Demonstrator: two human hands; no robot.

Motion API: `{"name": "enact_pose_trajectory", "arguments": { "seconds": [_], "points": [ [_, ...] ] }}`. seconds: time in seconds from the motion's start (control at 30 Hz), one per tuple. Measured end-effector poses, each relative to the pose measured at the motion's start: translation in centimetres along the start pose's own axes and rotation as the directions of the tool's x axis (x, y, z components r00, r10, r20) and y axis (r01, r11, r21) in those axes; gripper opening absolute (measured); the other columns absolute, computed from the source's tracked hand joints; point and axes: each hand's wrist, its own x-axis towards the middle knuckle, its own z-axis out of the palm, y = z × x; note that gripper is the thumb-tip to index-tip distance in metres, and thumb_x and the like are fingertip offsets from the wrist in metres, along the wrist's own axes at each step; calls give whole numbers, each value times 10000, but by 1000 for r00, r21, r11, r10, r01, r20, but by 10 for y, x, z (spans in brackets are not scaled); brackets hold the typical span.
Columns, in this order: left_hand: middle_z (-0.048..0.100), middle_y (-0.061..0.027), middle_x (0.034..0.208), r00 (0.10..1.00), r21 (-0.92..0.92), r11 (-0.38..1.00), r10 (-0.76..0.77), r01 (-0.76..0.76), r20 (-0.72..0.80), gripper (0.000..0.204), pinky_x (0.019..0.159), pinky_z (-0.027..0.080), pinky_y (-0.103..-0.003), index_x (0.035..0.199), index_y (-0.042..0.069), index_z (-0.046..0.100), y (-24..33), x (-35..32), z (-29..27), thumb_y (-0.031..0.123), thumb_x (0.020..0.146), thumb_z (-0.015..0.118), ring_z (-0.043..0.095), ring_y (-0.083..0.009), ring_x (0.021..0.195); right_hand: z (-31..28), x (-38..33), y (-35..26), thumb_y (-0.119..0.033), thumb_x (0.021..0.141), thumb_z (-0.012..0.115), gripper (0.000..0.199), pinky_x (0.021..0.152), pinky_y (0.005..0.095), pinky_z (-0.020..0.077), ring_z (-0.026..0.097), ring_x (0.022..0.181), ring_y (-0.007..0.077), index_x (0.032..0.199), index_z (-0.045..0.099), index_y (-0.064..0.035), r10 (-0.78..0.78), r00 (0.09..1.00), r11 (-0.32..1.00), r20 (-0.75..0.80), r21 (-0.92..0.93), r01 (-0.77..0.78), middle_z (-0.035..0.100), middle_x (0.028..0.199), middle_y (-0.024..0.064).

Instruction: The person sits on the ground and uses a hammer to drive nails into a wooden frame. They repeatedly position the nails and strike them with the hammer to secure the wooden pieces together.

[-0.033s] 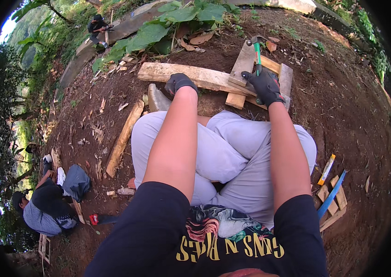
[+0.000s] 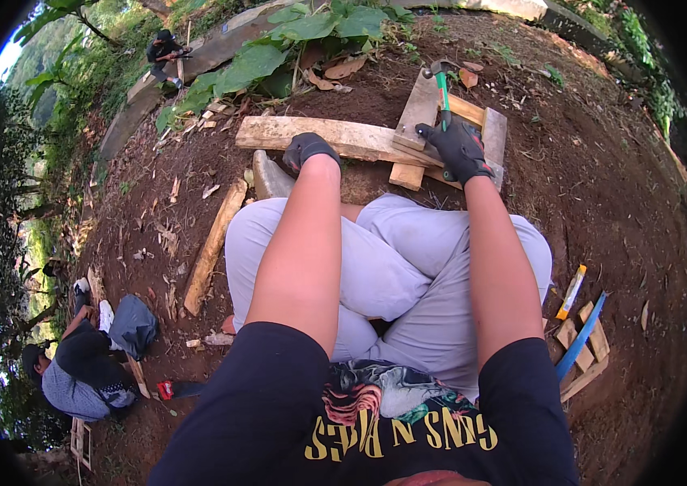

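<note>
Here I see my right hand (image 2: 458, 150) gripping the green-handled hammer (image 2: 441, 84) over the wooden frame (image 2: 491, 130), left hand (image 2: 308, 149) curled on the long plank's (image 2: 311, 132) near edge; bare soil (image 2: 603, 186) lies open rightward.

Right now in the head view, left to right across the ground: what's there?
Crouching person → loose plank → left hand on the long board → right hand holding the hammer → blue pipe.
</note>
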Motion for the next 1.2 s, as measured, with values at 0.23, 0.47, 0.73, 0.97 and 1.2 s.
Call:
{"name": "enact_pose_trajectory", "arguments": {
  "seconds": [0.23,0.47,0.73,0.97,1.2],
  "points": [
    [797,-12,1005,983,163,970,180,-181,24,246,552,587,-456,1064,265,842,16,-3,0,352,834,844,748,-186,791,-18,-11,-4,-624,839,783,741,936,491,595,751,1097,360,1280,697,-36,86,995,991,46,100,-90,762,1185,201],
    [803,-27,1040,998,71,996,60,-61,22,295,556,596,-489,1104,241,840,6,38,26,295,814,854,758,-209,787,-22,-27,-6,-613,904,683,608,918,511,574,757,1023,385,1171,744,-70,-110,987,991,117,90,99,759,1065,215],
    [469,-102,1659,782,-764,556,-614,329,-110,664,1212,406,-448,1630,80,428,16,-35,-2,339,1034,564,509,-279,1486,-13,-31,3,-661,728,858,807,963,493,542,699,1133,396,1223,669,-53,-202,963,963,176,-145,228,714,1212,199],
    [340,-209,1724,806,31,823,563,-568,-181,1118,1306,279,-532,1687,92,276,-41,-20,-46,432,778,831,335,-388,1597,1,-32,-3,-518,728,898,644,1010,516,529,676,1184,391,1168,719,-83,-296,954,927,41,-231,297,712,1197,185],
    [509,-249,1593,741,19,767,625,-641,-244,1203,1225,420,-483,1664,106,344,-50,-39,-45,538,676,877,515,-408,1466,10,-27,1,-469,765,880,601,1064,523,491,636,1251,387,1202,719,-90,-263,965,942,9,-214,258,684,1264,186]
  ]
}}
